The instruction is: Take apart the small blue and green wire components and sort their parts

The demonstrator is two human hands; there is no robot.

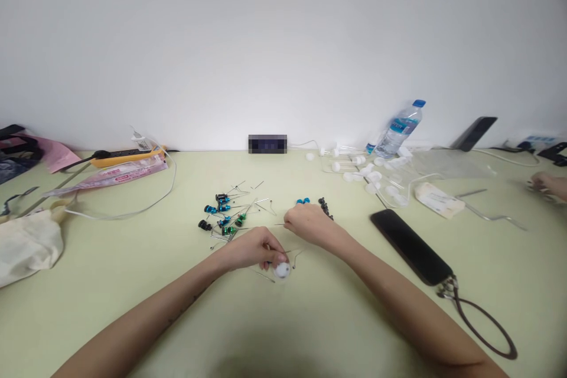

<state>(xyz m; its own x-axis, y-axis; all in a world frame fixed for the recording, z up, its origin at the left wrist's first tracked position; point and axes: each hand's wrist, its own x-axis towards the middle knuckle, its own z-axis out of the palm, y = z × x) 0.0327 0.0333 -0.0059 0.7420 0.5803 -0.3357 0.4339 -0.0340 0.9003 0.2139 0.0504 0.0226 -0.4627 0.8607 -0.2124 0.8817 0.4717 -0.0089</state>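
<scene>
My left hand (pixel 259 248) is closed in a pinch, its thumb and fingertips against a small white round cap (pixel 282 270). A thin metal wire (pixel 264 276) lies just below that hand, and a short hooked wire (pixel 296 260) is to the right of the cap. Farther up, my right hand (pixel 308 223) is closed with its fingertips hidden; a thin rod end shows at its left side. Blue metal pieces (pixel 303 201) and a row of black pieces (pixel 325 208) lie just beyond it. Left of both hands is a pile of blue, black and green reel-like parts (pixel 224 208) with thin wires.
Clear tubes with white caps (pixel 349 165) are scattered at the back right by a water bottle (pixel 401 130). A black phone (pixel 411 246) with a strap lies right of my forearm. A yellow power strip (pixel 126 157) and cable sit back left. Another person's hand (pixel 547 183) is at far right.
</scene>
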